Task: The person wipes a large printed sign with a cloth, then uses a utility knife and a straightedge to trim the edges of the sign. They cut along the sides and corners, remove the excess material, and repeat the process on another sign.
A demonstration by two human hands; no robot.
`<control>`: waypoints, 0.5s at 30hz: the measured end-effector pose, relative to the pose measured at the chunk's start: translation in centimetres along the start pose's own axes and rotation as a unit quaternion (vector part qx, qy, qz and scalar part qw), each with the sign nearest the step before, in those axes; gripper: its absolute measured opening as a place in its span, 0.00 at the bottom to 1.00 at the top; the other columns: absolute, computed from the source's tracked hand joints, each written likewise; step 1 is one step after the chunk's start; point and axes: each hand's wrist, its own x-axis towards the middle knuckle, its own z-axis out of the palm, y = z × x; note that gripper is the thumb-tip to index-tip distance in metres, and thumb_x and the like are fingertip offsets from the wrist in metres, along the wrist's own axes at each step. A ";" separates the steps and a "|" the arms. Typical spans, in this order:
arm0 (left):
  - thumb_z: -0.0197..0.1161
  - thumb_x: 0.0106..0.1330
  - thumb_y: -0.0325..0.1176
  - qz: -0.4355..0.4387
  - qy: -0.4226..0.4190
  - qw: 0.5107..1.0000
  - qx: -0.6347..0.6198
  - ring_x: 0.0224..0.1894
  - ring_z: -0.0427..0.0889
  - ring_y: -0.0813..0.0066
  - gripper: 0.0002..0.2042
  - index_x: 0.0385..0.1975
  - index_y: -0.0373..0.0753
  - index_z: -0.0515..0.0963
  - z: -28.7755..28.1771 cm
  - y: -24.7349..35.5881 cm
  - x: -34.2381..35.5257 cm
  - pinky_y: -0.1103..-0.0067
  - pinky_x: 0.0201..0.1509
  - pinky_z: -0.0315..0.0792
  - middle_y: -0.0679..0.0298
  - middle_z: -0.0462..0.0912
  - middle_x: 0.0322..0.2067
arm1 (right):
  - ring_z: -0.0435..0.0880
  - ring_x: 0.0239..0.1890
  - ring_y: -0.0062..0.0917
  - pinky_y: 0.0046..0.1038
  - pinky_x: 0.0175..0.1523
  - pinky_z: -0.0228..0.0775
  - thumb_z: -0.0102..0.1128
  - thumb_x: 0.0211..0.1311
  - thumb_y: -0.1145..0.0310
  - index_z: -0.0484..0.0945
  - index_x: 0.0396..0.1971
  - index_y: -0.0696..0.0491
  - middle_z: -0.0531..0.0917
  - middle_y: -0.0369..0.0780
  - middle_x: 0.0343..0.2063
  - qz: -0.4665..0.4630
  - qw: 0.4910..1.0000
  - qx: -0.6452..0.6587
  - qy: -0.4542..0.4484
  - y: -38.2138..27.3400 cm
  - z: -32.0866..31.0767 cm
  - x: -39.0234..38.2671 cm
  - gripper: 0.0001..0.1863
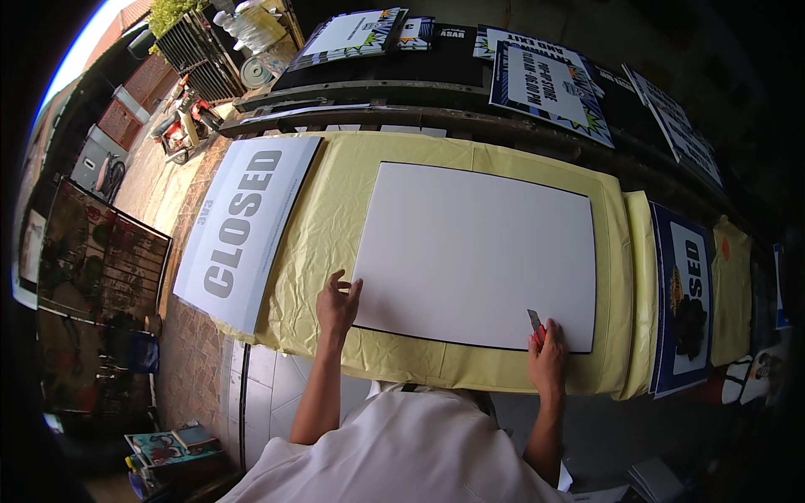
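A large white board (pixel 478 251) with a thin dark border lies flat on a yellow cloth-like sheet (pixel 323 210) in front of me. Close by its lower left edge is my left hand (pixel 337 310), fingers apart and slightly bent, holding nothing that I can see. Whether a fingertip touches the board is hard to tell. My right hand (pixel 547 356) grips a red utility knife (pixel 537 330) over the board's lower right corner. Its blade is out and points up and away from me.
A stack of white printed signs (pixel 243 226) lies at the left end of the table. Blue-bordered signs (pixel 683 302) lie to the right. More printed boards (pixel 549 88) rest on a dark rack behind. A motorcycle (pixel 184 121) stands outside at the far left.
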 end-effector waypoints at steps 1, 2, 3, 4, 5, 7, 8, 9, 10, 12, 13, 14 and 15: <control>0.71 0.66 0.48 0.002 -0.009 1.000 -0.002 0.41 0.90 0.60 0.28 0.61 0.38 0.79 -0.1 -0.1 0.6 0.68 0.48 0.81 0.59 0.91 0.42 | 0.70 0.69 0.56 0.47 0.72 0.63 0.57 0.74 0.62 0.64 0.68 0.68 0.76 0.61 0.62 -0.015 1.000 -0.012 0.016 0.2 0.2 0.3 0.32; 0.70 0.66 0.49 0.004 -0.015 1.000 -0.006 0.41 0.91 0.60 0.28 0.60 0.38 0.79 -0.2 -0.2 1.1 0.68 0.48 0.81 0.59 0.91 0.42 | 0.72 0.66 0.56 0.47 0.70 0.65 0.57 0.74 0.62 0.65 0.68 0.67 0.77 0.61 0.60 -0.009 1.000 0.000 0.003 -0.5 -0.4 0.6 0.31; 0.70 0.66 0.49 0.010 -0.022 1.000 0.012 0.42 0.90 0.60 0.27 0.60 0.38 0.79 -0.4 -0.2 1.5 0.67 0.49 0.81 0.59 0.91 0.42 | 0.75 0.64 0.56 0.47 0.68 0.66 0.57 0.74 0.62 0.66 0.67 0.67 0.78 0.61 0.59 -0.004 1.000 0.012 -0.008 -1.5 -1.5 0.9 0.30; 0.71 0.66 0.49 0.016 -0.029 0.999 0.029 0.43 0.90 0.60 0.27 0.60 0.39 0.79 -0.7 -0.2 1.8 0.67 0.49 0.81 0.59 0.91 0.43 | 0.77 0.61 0.55 0.48 0.65 0.68 0.58 0.74 0.62 0.66 0.67 0.67 0.79 0.60 0.57 0.001 1.000 0.024 -0.020 -2.1 -2.0 1.1 0.30; 0.71 0.66 0.49 0.024 -0.036 0.998 0.046 0.44 0.90 0.59 0.27 0.60 0.39 0.79 -1.0 -0.2 2.2 0.67 0.49 0.81 0.59 0.91 0.43 | 0.83 0.52 0.53 0.48 0.57 0.74 0.59 0.73 0.62 0.68 0.65 0.66 0.83 0.57 0.49 -0.080 0.994 -0.037 0.068 -2.3 -1.4 1.3 0.29; 0.71 0.65 0.48 0.074 0.007 0.994 0.084 0.40 0.90 0.59 0.27 0.59 0.39 0.80 -1.4 -0.5 2.7 0.67 0.47 0.81 0.57 0.91 0.42 | 0.83 0.51 0.52 0.47 0.56 0.74 0.58 0.74 0.61 0.71 0.62 0.62 0.84 0.55 0.49 -0.029 0.999 -0.030 0.025 -2.0 -2.0 0.8 0.25; 0.71 0.65 0.48 0.096 0.028 0.989 0.106 0.38 0.90 0.59 0.26 0.59 0.39 0.80 -1.8 -0.6 2.9 0.67 0.46 0.82 0.56 0.91 0.41 | 0.84 0.51 0.52 0.47 0.55 0.75 0.58 0.74 0.60 0.73 0.60 0.60 0.84 0.54 0.48 -0.005 1.000 -0.027 0.001 -3.0 -2.7 0.6 0.23; 0.70 0.66 0.47 0.091 0.011 0.991 0.095 0.46 0.88 0.57 0.25 0.58 0.40 0.81 -2.3 0.7 3.0 0.67 0.52 0.80 0.57 0.89 0.46 | 0.85 0.40 0.52 0.48 0.44 0.75 0.60 0.74 0.59 0.75 0.48 0.57 0.86 0.51 0.35 -0.036 0.999 -0.033 0.011 -3.2 -2.8 0.5 0.16; 0.70 0.67 0.47 0.157 0.015 0.982 0.100 0.50 0.86 0.57 0.24 0.59 0.41 0.80 -2.0 1.5 3.2 0.66 0.56 0.78 0.57 0.87 0.50 | 0.86 0.39 0.52 0.48 0.43 0.75 0.60 0.74 0.58 0.74 0.46 0.57 0.86 0.50 0.34 -0.042 0.998 -0.021 -0.030 -3.7 -2.9 0.4 0.16; 0.69 0.68 0.47 0.285 0.023 0.952 0.109 0.60 0.81 0.57 0.24 0.59 0.41 0.79 -0.9 2.4 3.2 0.64 0.63 0.75 0.57 0.83 0.58 | 0.86 0.37 0.51 0.49 0.41 0.75 0.60 0.74 0.57 0.73 0.44 0.55 0.87 0.49 0.32 -0.052 0.992 0.001 -0.116 -7.3 -3.6 -0.3 0.16; 0.68 0.69 0.48 0.339 -0.016 0.933 0.118 0.66 0.74 0.56 0.24 0.61 0.43 0.78 -0.5 3.0 3.2 0.62 0.68 0.70 0.56 0.77 0.64 | 0.86 0.35 0.52 0.50 0.39 0.74 0.58 0.75 0.57 0.71 0.45 0.54 0.86 0.49 0.28 -0.124 0.985 0.037 -0.117 -8.3 -2.6 -0.7 0.15; 0.67 0.70 0.48 0.390 -0.057 0.911 0.121 0.72 0.68 0.54 0.25 0.63 0.44 0.77 0.4 3.2 3.5 0.59 0.73 0.66 0.55 0.71 0.70 | 0.86 0.35 0.52 0.51 0.40 0.75 0.57 0.75 0.58 0.69 0.50 0.55 0.86 0.49 0.28 -0.137 0.973 0.043 -0.183 -10.3 -2.3 -1.2 0.17; 0.67 0.70 0.49 0.445 -0.053 0.885 0.122 0.74 0.64 0.52 0.27 0.65 0.45 0.75 1.2 3.1 4.2 0.56 0.75 0.63 0.54 0.67 0.72 | 0.86 0.35 0.52 0.50 0.42 0.76 0.57 0.75 0.61 0.68 0.52 0.54 0.86 0.49 0.31 -0.183 0.960 0.048 -0.208 -11.3 -1.1 -1.5 0.15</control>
